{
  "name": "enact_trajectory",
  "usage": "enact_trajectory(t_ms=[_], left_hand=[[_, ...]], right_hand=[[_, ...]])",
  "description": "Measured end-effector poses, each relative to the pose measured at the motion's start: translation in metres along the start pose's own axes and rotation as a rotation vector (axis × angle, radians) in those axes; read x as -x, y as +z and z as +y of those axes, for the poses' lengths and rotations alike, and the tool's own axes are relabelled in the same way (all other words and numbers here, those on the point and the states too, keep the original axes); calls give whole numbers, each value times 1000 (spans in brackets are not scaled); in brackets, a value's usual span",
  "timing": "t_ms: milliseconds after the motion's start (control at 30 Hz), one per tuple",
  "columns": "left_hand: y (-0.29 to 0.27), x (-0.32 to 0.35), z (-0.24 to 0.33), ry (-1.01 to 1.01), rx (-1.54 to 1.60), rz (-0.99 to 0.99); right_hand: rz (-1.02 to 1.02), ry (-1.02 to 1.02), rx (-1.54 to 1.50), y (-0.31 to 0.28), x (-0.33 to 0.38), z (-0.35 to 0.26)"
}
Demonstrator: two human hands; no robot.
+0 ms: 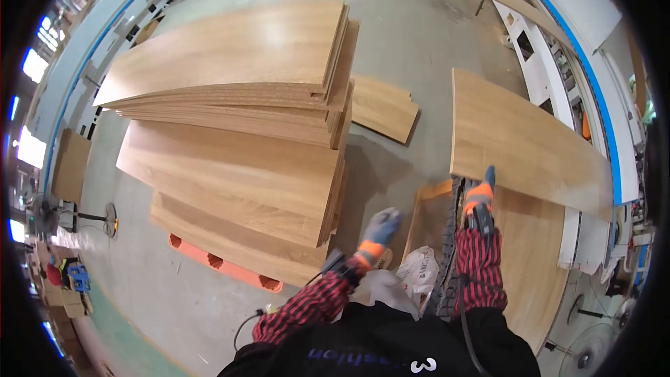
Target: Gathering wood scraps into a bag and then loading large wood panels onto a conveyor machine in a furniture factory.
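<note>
Right hand (480,195) fingers gripping wood panel (523,143) edge; left hand (380,227) fingers open, free; panel stack (244,132) alongside.

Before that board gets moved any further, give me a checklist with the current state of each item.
1. Right hand on the lifted board: ok, gloved fingers grip its near edge.
2. Left hand on the board: not ok, it hangs free over the floor, holding nothing.
3. Board level: not ok, it tilts, and only one hand carries it.
4. Stack of boards squared up: not ok, the layers sit offset and fanned.
5. Floor between stack and board: not ok, a short offcut lies there.
6. Far end of the board clear of the white machine: cannot tell.
</note>
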State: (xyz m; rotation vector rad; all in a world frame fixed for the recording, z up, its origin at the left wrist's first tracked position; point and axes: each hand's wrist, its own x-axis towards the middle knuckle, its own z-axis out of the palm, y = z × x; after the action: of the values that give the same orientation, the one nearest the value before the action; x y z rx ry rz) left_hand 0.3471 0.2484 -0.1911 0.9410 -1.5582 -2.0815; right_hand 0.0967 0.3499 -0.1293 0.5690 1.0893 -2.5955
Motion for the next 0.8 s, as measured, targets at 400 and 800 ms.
enact_trajectory(t_ms=[400,800], left_hand=[[166,10,51,-542,445,-3],[99,117,59,-712,497,7]], right_hand=[[-7,162,69,-108,93,-30],[182,186,220,-183,174,-83]])
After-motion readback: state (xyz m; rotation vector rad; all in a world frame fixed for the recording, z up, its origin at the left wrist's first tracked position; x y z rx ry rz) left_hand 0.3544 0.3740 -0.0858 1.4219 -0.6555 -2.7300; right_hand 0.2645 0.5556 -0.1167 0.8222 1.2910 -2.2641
